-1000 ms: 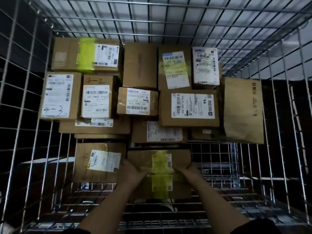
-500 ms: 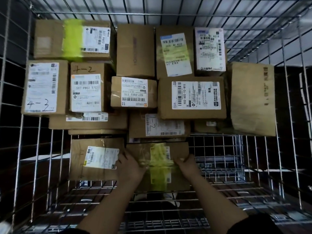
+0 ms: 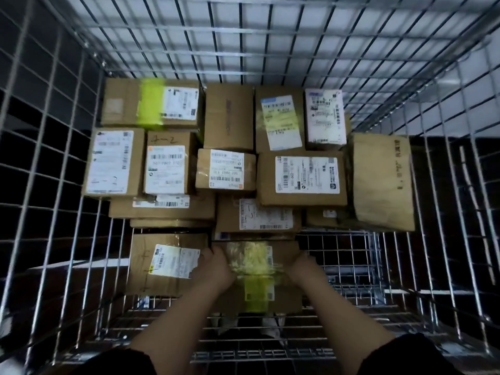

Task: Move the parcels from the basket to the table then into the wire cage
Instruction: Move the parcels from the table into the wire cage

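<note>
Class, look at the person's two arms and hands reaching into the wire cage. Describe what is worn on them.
Both forearms are bare. A dark, black-looking sleeve edge shows near each elbow at the bottom of the picture. The left hand and right hand are bare, with no gloves. No watch, ring or wristband is visible, though the picture is dim and slightly blurred.

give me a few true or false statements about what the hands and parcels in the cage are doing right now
1. Both hands hold the yellow-taped box. True.
2. The left hand rests on the cage wire. False: it grips the box's left edge.
3. The right hand grips the box's right edge. True.
4. The cage holds only this one box. False: parcels are stacked behind it.
5. A labelled box sits left of the held one. True.
</note>
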`<action>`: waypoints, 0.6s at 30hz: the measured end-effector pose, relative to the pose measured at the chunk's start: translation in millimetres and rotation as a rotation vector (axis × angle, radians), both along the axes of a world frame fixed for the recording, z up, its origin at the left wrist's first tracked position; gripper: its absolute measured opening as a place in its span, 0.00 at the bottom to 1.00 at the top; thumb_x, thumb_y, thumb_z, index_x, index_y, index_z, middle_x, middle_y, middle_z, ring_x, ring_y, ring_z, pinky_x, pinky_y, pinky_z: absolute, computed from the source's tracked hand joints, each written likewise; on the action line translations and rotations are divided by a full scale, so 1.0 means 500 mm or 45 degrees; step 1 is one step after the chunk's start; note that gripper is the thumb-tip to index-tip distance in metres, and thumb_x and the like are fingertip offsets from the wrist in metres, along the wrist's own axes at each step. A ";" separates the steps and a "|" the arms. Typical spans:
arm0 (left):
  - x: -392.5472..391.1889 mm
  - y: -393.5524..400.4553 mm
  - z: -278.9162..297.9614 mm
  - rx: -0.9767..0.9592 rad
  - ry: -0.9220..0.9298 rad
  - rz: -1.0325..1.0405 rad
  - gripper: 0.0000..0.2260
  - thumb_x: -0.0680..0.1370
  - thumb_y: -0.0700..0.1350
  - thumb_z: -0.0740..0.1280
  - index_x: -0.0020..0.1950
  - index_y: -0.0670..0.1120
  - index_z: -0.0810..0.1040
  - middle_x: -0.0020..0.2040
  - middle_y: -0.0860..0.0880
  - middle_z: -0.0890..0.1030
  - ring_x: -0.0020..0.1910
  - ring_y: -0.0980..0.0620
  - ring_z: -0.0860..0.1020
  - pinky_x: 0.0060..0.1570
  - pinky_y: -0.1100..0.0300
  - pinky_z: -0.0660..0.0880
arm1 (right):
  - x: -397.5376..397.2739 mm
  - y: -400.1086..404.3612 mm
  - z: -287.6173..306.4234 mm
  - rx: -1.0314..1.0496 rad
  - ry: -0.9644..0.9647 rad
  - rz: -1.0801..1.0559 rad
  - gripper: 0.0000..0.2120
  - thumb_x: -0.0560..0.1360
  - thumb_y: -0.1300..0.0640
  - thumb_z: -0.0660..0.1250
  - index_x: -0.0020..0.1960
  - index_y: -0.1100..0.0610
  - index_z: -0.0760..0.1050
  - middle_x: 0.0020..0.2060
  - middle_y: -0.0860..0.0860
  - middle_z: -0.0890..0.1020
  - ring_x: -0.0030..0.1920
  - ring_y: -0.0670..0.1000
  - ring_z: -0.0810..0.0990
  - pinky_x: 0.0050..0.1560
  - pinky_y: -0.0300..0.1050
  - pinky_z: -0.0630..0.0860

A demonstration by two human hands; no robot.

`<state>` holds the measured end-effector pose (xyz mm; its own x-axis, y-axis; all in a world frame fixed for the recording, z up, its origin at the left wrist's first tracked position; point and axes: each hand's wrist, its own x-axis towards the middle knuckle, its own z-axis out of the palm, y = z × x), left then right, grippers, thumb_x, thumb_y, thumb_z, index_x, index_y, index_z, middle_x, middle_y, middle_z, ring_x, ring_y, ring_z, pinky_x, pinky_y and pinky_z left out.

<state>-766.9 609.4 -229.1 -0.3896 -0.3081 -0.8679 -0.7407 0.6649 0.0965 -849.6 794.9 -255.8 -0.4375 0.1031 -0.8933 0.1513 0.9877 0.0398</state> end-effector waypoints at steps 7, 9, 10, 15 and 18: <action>-0.058 -0.040 0.266 -0.157 0.148 -0.281 0.15 0.78 0.50 0.61 0.64 0.49 0.71 0.60 0.48 0.77 0.58 0.47 0.77 0.50 0.55 0.72 | -0.031 -0.053 0.280 -0.126 0.339 0.379 0.09 0.80 0.55 0.56 0.55 0.54 0.74 0.54 0.52 0.80 0.51 0.53 0.80 0.37 0.43 0.71; -0.074 -0.046 0.331 -0.216 0.233 -0.350 0.14 0.78 0.52 0.61 0.61 0.49 0.72 0.58 0.48 0.78 0.57 0.47 0.78 0.50 0.55 0.73 | -0.033 -0.074 0.349 -0.178 0.431 0.454 0.09 0.79 0.53 0.58 0.56 0.54 0.73 0.54 0.52 0.79 0.53 0.53 0.79 0.40 0.44 0.71; -0.075 -0.064 0.434 -0.313 0.344 -0.359 0.14 0.78 0.53 0.61 0.61 0.48 0.72 0.58 0.48 0.78 0.56 0.47 0.78 0.51 0.56 0.73 | -0.035 -0.089 0.454 -0.232 0.563 0.469 0.11 0.79 0.52 0.59 0.58 0.55 0.72 0.56 0.52 0.78 0.55 0.54 0.78 0.44 0.45 0.72; -0.098 -0.093 0.642 -0.593 0.614 -0.422 0.16 0.78 0.54 0.59 0.63 0.47 0.69 0.59 0.46 0.77 0.57 0.46 0.76 0.49 0.55 0.71 | -0.053 -0.144 0.669 -0.356 0.866 0.522 0.17 0.79 0.50 0.61 0.65 0.55 0.69 0.62 0.54 0.73 0.62 0.56 0.72 0.56 0.48 0.72; -0.082 -0.101 0.767 -0.713 0.767 -0.392 0.17 0.78 0.54 0.59 0.63 0.47 0.68 0.61 0.46 0.75 0.59 0.45 0.75 0.53 0.54 0.70 | -0.046 -0.169 0.794 -0.432 1.044 0.596 0.17 0.79 0.51 0.61 0.66 0.55 0.68 0.63 0.54 0.72 0.63 0.55 0.71 0.58 0.48 0.72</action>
<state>-807.7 559.1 154.5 -0.8686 -0.4331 -0.2408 -0.4491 0.8934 0.0129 -872.6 710.6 141.0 -0.8624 -0.4412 -0.2482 -0.4008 0.8946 -0.1978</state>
